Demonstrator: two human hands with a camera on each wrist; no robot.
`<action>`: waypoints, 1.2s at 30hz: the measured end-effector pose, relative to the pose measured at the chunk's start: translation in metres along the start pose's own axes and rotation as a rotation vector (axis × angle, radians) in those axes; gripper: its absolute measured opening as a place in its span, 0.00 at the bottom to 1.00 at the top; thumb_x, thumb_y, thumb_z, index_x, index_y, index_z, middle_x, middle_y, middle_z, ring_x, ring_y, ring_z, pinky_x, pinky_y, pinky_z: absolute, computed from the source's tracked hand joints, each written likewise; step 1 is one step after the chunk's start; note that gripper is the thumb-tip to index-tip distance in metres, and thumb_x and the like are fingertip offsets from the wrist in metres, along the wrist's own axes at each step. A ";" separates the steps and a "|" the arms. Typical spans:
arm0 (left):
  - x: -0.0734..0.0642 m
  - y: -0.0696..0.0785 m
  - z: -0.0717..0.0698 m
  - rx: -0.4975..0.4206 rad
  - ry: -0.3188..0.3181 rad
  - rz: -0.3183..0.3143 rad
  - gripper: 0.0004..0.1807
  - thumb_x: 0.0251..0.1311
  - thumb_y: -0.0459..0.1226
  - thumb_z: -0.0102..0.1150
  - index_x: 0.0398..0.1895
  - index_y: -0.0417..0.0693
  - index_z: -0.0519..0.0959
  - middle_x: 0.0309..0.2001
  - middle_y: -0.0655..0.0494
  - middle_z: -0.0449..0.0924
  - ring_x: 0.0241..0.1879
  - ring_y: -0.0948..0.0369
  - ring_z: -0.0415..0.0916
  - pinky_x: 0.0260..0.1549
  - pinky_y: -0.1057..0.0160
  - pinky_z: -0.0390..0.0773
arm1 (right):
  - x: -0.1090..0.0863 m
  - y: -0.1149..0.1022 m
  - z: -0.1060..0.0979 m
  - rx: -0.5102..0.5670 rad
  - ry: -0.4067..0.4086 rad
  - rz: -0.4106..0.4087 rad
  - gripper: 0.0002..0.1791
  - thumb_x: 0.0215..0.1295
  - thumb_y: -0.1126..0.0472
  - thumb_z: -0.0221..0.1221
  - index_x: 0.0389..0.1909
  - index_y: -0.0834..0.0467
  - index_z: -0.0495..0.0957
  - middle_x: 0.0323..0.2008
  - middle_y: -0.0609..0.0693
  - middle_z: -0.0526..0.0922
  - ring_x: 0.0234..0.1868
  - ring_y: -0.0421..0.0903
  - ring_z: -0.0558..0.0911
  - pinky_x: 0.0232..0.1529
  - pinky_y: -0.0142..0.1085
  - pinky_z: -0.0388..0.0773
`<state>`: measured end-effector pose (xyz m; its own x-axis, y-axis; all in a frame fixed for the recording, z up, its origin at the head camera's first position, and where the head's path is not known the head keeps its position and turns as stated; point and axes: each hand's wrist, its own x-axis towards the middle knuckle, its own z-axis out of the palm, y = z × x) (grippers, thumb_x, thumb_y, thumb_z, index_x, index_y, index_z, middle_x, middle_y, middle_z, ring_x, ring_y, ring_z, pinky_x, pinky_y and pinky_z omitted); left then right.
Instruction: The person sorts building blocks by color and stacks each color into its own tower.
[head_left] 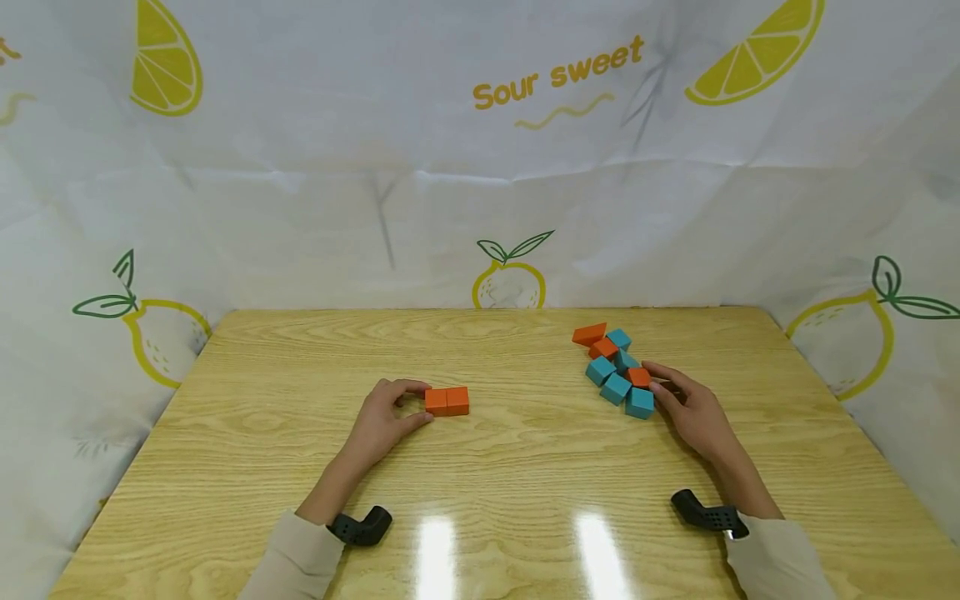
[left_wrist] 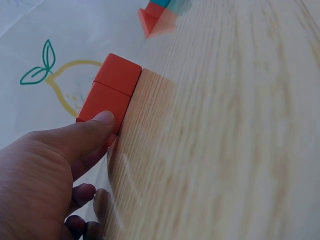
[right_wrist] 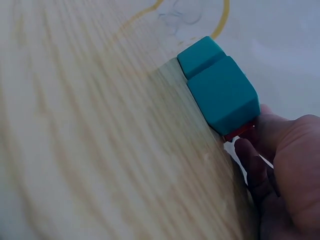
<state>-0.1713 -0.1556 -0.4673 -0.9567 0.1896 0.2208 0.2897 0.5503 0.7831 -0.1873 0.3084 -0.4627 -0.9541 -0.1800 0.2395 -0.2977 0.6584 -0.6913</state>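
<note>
Two orange cubes sit side by side on the table left of the middle. My left hand (head_left: pixel 382 417) pinches the left orange cube (head_left: pixel 436 402) between thumb and fingers; the right orange cube (head_left: pixel 457 401) touches it. In the left wrist view the thumb lies on the nearer cube (left_wrist: pixel 105 102). Over on the right, my right hand (head_left: pixel 697 412) has thumb and forefinger at an orange block (head_left: pixel 638 377) on the edge of a cluster, pinching it. In the right wrist view a teal cube (right_wrist: pixel 225 95) hides most of that block.
The cluster also holds several teal blocks, such as a front cube (head_left: pixel 640 403), another orange block (head_left: pixel 603 348) and an orange triangular block (head_left: pixel 589 334) at the back. A white cloth (head_left: pixel 337 233) with lemon prints hangs behind the wooden table (head_left: pixel 517 483).
</note>
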 end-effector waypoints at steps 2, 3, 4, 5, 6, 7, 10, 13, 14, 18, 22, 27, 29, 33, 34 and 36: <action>0.000 0.000 0.000 0.001 0.000 -0.001 0.21 0.51 0.38 0.72 0.50 0.51 0.81 0.42 0.59 0.76 0.34 0.59 0.63 0.35 0.57 0.68 | 0.000 0.000 0.001 -0.007 0.006 -0.005 0.22 0.76 0.58 0.47 0.67 0.57 0.68 0.54 0.61 0.76 0.47 0.32 0.73 0.40 0.22 0.70; 0.000 0.000 0.000 0.001 0.000 -0.002 0.21 0.51 0.38 0.72 0.51 0.51 0.81 0.42 0.59 0.76 0.34 0.59 0.63 0.35 0.57 0.68 | 0.000 0.000 0.001 -0.009 0.010 -0.006 0.21 0.76 0.59 0.47 0.66 0.57 0.68 0.52 0.61 0.77 0.46 0.29 0.72 0.39 0.23 0.71; 0.000 0.000 0.000 0.001 0.000 -0.002 0.21 0.51 0.38 0.72 0.51 0.51 0.81 0.42 0.59 0.76 0.34 0.59 0.63 0.35 0.57 0.68 | 0.000 0.000 0.001 -0.011 0.015 -0.008 0.21 0.75 0.59 0.47 0.66 0.58 0.68 0.50 0.60 0.78 0.44 0.28 0.72 0.38 0.23 0.71; 0.000 0.000 0.000 0.001 0.000 -0.002 0.21 0.51 0.38 0.72 0.50 0.51 0.81 0.42 0.59 0.76 0.34 0.59 0.63 0.35 0.57 0.68 | 0.000 0.001 0.001 -0.012 0.020 -0.009 0.21 0.75 0.59 0.47 0.65 0.58 0.69 0.48 0.59 0.79 0.43 0.29 0.72 0.38 0.24 0.71; 0.000 0.001 0.000 0.001 -0.001 -0.002 0.21 0.51 0.38 0.72 0.50 0.51 0.81 0.43 0.59 0.76 0.34 0.59 0.63 0.35 0.58 0.68 | 0.000 0.001 0.001 -0.018 0.027 -0.009 0.21 0.75 0.59 0.47 0.65 0.59 0.69 0.47 0.59 0.79 0.42 0.29 0.72 0.38 0.24 0.70; 0.000 0.001 0.000 0.002 -0.001 -0.001 0.21 0.51 0.38 0.72 0.50 0.51 0.81 0.43 0.59 0.76 0.34 0.59 0.63 0.35 0.58 0.68 | 0.000 0.001 0.002 -0.022 0.033 -0.010 0.20 0.75 0.59 0.48 0.64 0.59 0.69 0.46 0.58 0.79 0.41 0.29 0.72 0.37 0.25 0.70; 0.001 0.001 -0.001 0.001 -0.001 0.002 0.21 0.51 0.38 0.72 0.50 0.51 0.81 0.43 0.59 0.77 0.35 0.59 0.63 0.36 0.57 0.69 | 0.000 0.003 0.003 -0.024 0.050 -0.013 0.20 0.75 0.59 0.48 0.64 0.60 0.70 0.44 0.58 0.79 0.40 0.30 0.72 0.37 0.24 0.69; 0.001 0.001 -0.001 -0.002 0.000 0.002 0.21 0.51 0.38 0.72 0.50 0.51 0.81 0.43 0.60 0.77 0.35 0.59 0.63 0.36 0.57 0.69 | 0.001 0.003 0.004 -0.020 0.064 -0.016 0.20 0.75 0.59 0.49 0.63 0.61 0.70 0.44 0.58 0.79 0.40 0.29 0.72 0.36 0.23 0.69; 0.001 0.001 -0.001 -0.002 0.000 0.002 0.21 0.51 0.38 0.72 0.50 0.51 0.81 0.43 0.60 0.77 0.35 0.59 0.63 0.36 0.57 0.69 | 0.001 0.003 0.004 -0.014 0.066 -0.016 0.20 0.75 0.59 0.49 0.63 0.61 0.70 0.44 0.58 0.79 0.40 0.28 0.72 0.36 0.23 0.70; 0.001 0.001 -0.001 0.006 -0.001 0.002 0.21 0.51 0.38 0.72 0.50 0.51 0.81 0.43 0.60 0.77 0.35 0.60 0.64 0.36 0.58 0.69 | 0.001 0.002 0.002 0.016 0.077 -0.006 0.20 0.75 0.58 0.49 0.62 0.62 0.70 0.44 0.58 0.79 0.38 0.31 0.74 0.35 0.24 0.71; 0.000 0.001 -0.001 0.010 -0.001 0.006 0.21 0.51 0.38 0.72 0.51 0.51 0.81 0.43 0.60 0.77 0.35 0.60 0.64 0.37 0.58 0.70 | 0.001 0.001 0.000 0.064 0.088 0.012 0.21 0.75 0.57 0.49 0.63 0.62 0.70 0.46 0.59 0.78 0.39 0.31 0.75 0.36 0.23 0.72; 0.001 0.002 -0.001 0.004 0.000 0.008 0.21 0.51 0.38 0.72 0.50 0.51 0.81 0.43 0.60 0.77 0.35 0.60 0.64 0.37 0.57 0.69 | 0.002 -0.001 0.000 0.095 0.121 -0.001 0.21 0.74 0.59 0.49 0.63 0.63 0.70 0.51 0.61 0.76 0.45 0.29 0.73 0.43 0.20 0.68; 0.001 0.001 -0.001 0.007 0.004 0.013 0.21 0.50 0.38 0.72 0.51 0.51 0.81 0.43 0.60 0.77 0.35 0.60 0.64 0.37 0.57 0.69 | 0.003 -0.003 0.000 0.105 0.137 -0.005 0.20 0.74 0.60 0.50 0.62 0.64 0.70 0.53 0.62 0.76 0.48 0.29 0.72 0.46 0.19 0.66; 0.000 0.001 -0.001 0.015 0.013 0.024 0.22 0.50 0.38 0.73 0.51 0.50 0.81 0.43 0.60 0.77 0.35 0.60 0.64 0.37 0.58 0.69 | 0.003 -0.016 -0.001 0.135 0.166 -0.031 0.19 0.73 0.65 0.50 0.61 0.67 0.70 0.52 0.65 0.75 0.47 0.29 0.72 0.46 0.18 0.66; 0.000 0.001 0.000 0.014 0.016 0.025 0.22 0.49 0.38 0.73 0.51 0.50 0.81 0.43 0.60 0.77 0.35 0.60 0.64 0.37 0.58 0.69 | 0.003 -0.022 -0.001 0.141 0.172 -0.043 0.19 0.72 0.67 0.50 0.61 0.68 0.69 0.52 0.66 0.74 0.47 0.28 0.72 0.45 0.18 0.67; 0.000 0.001 0.000 0.014 0.018 0.025 0.22 0.49 0.38 0.73 0.50 0.50 0.81 0.43 0.60 0.77 0.35 0.60 0.64 0.36 0.58 0.69 | 0.002 -0.035 -0.003 0.152 0.181 -0.068 0.18 0.71 0.69 0.50 0.60 0.71 0.69 0.51 0.67 0.73 0.47 0.28 0.73 0.44 0.19 0.69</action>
<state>-0.1710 -0.1555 -0.4667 -0.9496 0.1883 0.2506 0.3135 0.5572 0.7690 -0.1789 0.2868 -0.4359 -0.9143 -0.0768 0.3976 -0.3753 0.5294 -0.7608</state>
